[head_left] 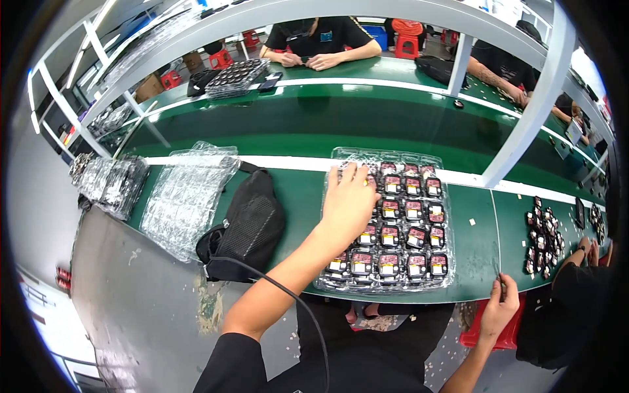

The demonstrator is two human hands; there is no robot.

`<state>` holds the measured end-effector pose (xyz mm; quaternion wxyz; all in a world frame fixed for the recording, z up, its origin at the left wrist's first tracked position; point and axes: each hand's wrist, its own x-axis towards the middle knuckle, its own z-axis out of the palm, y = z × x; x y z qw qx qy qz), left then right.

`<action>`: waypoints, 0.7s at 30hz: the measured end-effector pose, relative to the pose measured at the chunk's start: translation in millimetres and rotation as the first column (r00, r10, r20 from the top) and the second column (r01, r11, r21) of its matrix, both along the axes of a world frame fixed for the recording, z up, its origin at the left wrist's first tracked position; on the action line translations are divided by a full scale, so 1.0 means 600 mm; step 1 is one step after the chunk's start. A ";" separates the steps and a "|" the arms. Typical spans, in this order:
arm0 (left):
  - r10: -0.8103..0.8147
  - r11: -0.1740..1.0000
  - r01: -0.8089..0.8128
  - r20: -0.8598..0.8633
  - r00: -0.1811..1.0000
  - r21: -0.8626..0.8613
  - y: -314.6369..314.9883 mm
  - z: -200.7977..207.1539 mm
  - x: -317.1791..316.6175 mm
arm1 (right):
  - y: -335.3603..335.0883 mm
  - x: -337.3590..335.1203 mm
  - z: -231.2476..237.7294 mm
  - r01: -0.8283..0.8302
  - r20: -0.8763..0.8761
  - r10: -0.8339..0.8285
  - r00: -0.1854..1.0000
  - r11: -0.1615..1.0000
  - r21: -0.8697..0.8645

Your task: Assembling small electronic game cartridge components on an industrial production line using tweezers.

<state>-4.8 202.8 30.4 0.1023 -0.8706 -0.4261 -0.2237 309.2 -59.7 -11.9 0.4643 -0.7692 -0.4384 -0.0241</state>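
A clear plastic tray (449, 262) stands in front of me on the green bench, its pockets holding rows of small black square devices (390, 209) with pink and white faces. My left hand (350, 200) reaches over the tray's far left part, fingers stretched forward and slightly apart above the devices. Whether its fingertips touch one cannot be made out. At the bench's front edge, right of the tray, my right hand (501, 308) is closed around a pair of thin metal tweezers (496, 270), their points directed away from me.
Left of the tray lie a black bag (252, 213), empty clear trays (187, 196) and a wrapped stack (114, 183). Loose black devices (542, 236) are heaped at right, near another person. A grey post (534, 105) rises at right. Beyond the green belt (262, 121), co-workers sit.
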 end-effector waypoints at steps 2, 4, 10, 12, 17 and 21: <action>-0.027 0.999 0.027 -0.009 1.000 -0.042 0.006 -0.010 -0.004 | -0.008 0.048 -0.012 0.049 -0.025 -0.049 0.998 0.999 0.007; -0.066 0.996 0.067 0.026 0.997 -0.055 0.008 -0.007 -0.007 | -0.008 0.078 -0.009 0.127 0.081 -0.125 0.989 0.992 -0.018; -0.112 0.984 0.137 0.204 0.972 -0.111 0.019 0.002 -0.007 | -0.013 0.180 -0.026 0.354 0.379 -0.305 0.874 0.933 -0.067; -0.103 0.976 0.142 0.226 0.969 -0.163 0.027 0.006 -0.022 | -0.002 0.199 -0.041 0.407 0.402 -0.327 0.855 0.905 -0.128; -0.150 0.938 0.201 0.191 0.970 -0.283 0.035 0.021 -0.027 | -0.020 0.193 -0.052 0.436 0.351 -0.362 0.864 0.885 -0.160; -0.142 0.943 0.196 0.208 0.968 -0.268 0.032 0.029 -0.016 | -0.039 0.199 -0.057 0.435 0.365 -0.372 0.853 0.894 -0.105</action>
